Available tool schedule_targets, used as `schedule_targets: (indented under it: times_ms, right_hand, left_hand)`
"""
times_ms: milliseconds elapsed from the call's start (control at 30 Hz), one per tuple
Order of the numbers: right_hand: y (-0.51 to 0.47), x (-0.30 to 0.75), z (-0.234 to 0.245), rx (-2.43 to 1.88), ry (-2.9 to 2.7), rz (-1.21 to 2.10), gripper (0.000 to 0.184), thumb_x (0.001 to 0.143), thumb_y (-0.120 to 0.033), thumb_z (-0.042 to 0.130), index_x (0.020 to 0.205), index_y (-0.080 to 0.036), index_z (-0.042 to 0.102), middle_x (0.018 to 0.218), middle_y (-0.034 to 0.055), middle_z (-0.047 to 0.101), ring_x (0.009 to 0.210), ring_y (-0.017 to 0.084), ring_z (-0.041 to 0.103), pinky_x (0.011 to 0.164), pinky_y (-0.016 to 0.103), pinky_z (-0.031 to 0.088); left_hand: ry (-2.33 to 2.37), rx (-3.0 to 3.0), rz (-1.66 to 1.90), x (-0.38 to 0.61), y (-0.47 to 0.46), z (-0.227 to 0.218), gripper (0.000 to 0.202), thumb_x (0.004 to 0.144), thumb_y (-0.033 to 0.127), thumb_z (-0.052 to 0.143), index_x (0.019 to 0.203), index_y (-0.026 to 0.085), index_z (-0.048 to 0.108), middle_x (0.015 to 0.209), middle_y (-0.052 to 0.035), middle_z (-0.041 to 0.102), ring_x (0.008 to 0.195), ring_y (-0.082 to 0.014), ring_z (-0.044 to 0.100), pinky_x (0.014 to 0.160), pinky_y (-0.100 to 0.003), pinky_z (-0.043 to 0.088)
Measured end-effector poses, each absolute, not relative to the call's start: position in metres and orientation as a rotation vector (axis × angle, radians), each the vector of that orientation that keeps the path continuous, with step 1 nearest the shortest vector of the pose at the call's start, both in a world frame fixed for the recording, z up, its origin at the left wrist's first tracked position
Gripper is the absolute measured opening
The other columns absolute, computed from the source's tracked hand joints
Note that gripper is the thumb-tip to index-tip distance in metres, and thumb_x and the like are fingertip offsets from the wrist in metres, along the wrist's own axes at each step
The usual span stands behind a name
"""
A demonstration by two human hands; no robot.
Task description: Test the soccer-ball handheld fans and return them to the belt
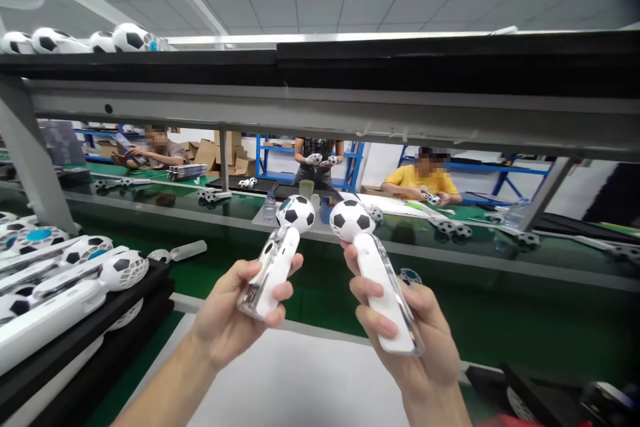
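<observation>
My left hand (223, 320) is closed around the white handle of a soccer-ball handheld fan (284, 260), held upright with a slight tilt to the right. A clear strip runs along that handle's left side. My right hand (430, 333) grips a second soccer-ball handheld fan (376, 273), which leans to the left. Its fingers wrap across the white handle, and a clear strip shows along the right edge. Both black-and-white ball heads are at the top, close together but apart. Below the hands lies a white sheet (300, 380) on the bench.
Stacked black trays (100, 327) of similar fans stand at the left. A green conveyor belt (225, 267) crosses ahead, with one fan (177, 252) on it. A shelf beam (320, 107) spans above. Several people work opposite. Black trays (530, 393) lie at the lower right.
</observation>
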State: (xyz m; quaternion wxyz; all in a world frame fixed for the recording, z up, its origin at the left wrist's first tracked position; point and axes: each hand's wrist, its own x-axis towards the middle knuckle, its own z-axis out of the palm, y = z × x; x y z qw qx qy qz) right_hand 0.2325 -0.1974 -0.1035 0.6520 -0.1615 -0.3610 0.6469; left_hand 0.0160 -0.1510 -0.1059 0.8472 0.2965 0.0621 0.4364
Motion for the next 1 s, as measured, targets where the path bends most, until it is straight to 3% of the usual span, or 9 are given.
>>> schedule_targets:
  times_ms: [100, 200, 300, 467, 600, 800, 900, 1000]
  right_hand:
    - [-0.200, 0.222, -0.103, -0.555, -0.970, 1.370, 0.043, 0.078, -0.031, 0.064, 0.120, -0.023, 0.063, 0.087, 0.0050, 0.067, 0.059, 0.015, 0.058, 0.051, 0.025, 0.044]
    - [-0.199, 0.210, -0.108, -0.794, -1.102, 1.169, 0.063, 0.076, -0.029, 0.070, 0.135, -0.028, 0.049, 0.096, 0.0050, 0.068, 0.066, 0.019, 0.064, 0.055, 0.028, 0.047]
    - [-0.197, 0.202, -0.114, -0.849, -1.150, 1.087, 0.070, 0.079, -0.032, 0.071, 0.142, -0.029, 0.040, 0.101, 0.0055, 0.067, 0.070, 0.018, 0.064, 0.058, 0.029, 0.050]
    - [-0.196, 0.198, -0.112, -0.848, -1.128, 1.156, 0.064, 0.078, -0.031, 0.071, 0.136, -0.028, 0.045, 0.092, 0.0042, 0.068, 0.067, 0.019, 0.064, 0.060, 0.029, 0.050]
    - [-0.196, 0.199, -0.111, -0.833, -1.131, 1.171, 0.065, 0.075, -0.031, 0.074, 0.134, -0.026, 0.048, 0.096, 0.0050, 0.068, 0.069, 0.019, 0.065, 0.061, 0.030, 0.051]
    - [-0.196, 0.201, -0.116, -0.820, -1.198, 1.149, 0.087, 0.073, -0.031, 0.078, 0.148, -0.028, 0.034, 0.103, 0.0046, 0.067, 0.076, 0.018, 0.064, 0.065, 0.030, 0.052]
    - [-0.195, 0.201, -0.117, -0.837, -1.178, 1.151, 0.086, 0.075, -0.029, 0.076, 0.149, -0.028, 0.033, 0.104, 0.0043, 0.067, 0.077, 0.018, 0.063, 0.065, 0.029, 0.052]
    - [-0.193, 0.200, -0.116, -0.836, -1.146, 1.173, 0.082, 0.076, -0.027, 0.073, 0.148, -0.028, 0.035, 0.100, 0.0035, 0.067, 0.073, 0.017, 0.063, 0.063, 0.029, 0.052]
  left_hand:
    - [0.177, 0.883, 0.962, 0.013, -0.150, -0.111, 0.041, 0.087, 0.020, 0.062, 0.124, 0.018, 0.045, 0.123, -0.0150, 0.064, 0.072, -0.0164, 0.067, 0.056, -0.029, 0.057]
    - [0.292, 1.144, 1.026, 0.012, -0.151, -0.115, 0.058, 0.083, 0.018, 0.071, 0.128, 0.027, 0.037, 0.118, -0.0104, 0.066, 0.075, -0.0198, 0.069, 0.066, -0.035, 0.057]
    - [0.287, 1.212, 1.047, 0.010, -0.152, -0.116, 0.066, 0.084, 0.022, 0.072, 0.135, 0.031, 0.030, 0.111, -0.0070, 0.064, 0.076, -0.0180, 0.068, 0.068, -0.034, 0.055]
    - [0.239, 1.170, 1.024, 0.009, -0.152, -0.117, 0.066, 0.085, 0.023, 0.071, 0.136, 0.031, 0.030, 0.111, -0.0076, 0.063, 0.075, -0.0172, 0.066, 0.065, -0.032, 0.054]
    - [0.235, 1.150, 0.970, 0.012, -0.151, -0.118, 0.065, 0.082, 0.025, 0.075, 0.132, 0.029, 0.032, 0.101, -0.0051, 0.065, 0.078, -0.0185, 0.067, 0.071, -0.033, 0.054]
    - [0.237, 1.191, 0.975, 0.016, -0.149, -0.122, 0.069, 0.079, 0.022, 0.077, 0.132, 0.027, 0.033, 0.087, -0.0026, 0.066, 0.076, -0.0176, 0.065, 0.070, -0.030, 0.053]
    - [0.272, 1.179, 1.008, 0.016, -0.148, -0.124, 0.073, 0.079, 0.022, 0.077, 0.135, 0.030, 0.031, 0.090, -0.0020, 0.065, 0.076, -0.0177, 0.066, 0.070, -0.032, 0.054]
    - [0.297, 1.151, 0.995, 0.018, -0.148, -0.124, 0.062, 0.084, 0.026, 0.073, 0.133, 0.029, 0.035, 0.092, -0.0033, 0.065, 0.072, -0.0177, 0.066, 0.065, -0.030, 0.054]
